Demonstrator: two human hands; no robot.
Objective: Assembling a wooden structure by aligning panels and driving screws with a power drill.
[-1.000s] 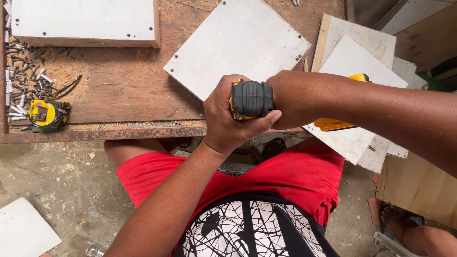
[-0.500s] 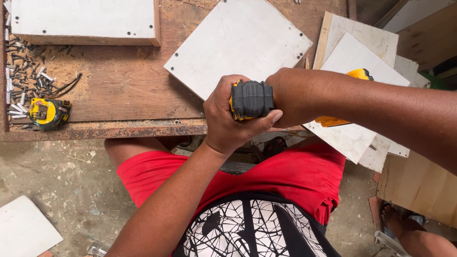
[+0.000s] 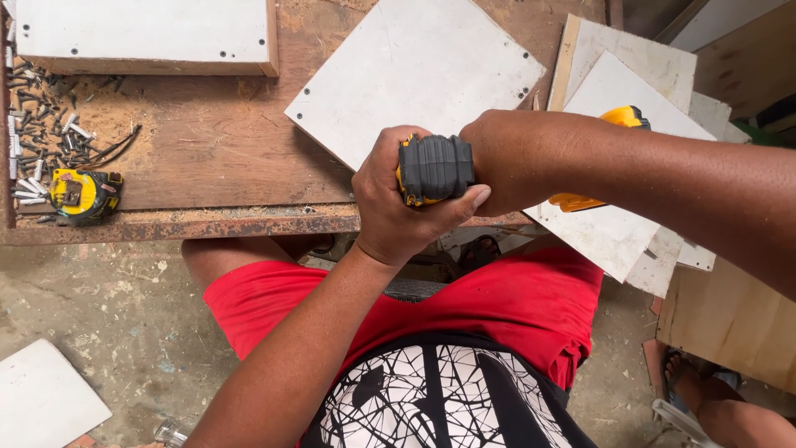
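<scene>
Both hands hide most of the drill.

drill shifted slightly right, hands following

Left hand raised in front of the torso, fingers curled tight, thumb laid across toward the right. Left forearm rising from lower left, wrist bent slightly back. Right hand pressed close against the left, fist closed, knuckles up. Right forearm reaching in from the right edge, nearly level.
</scene>
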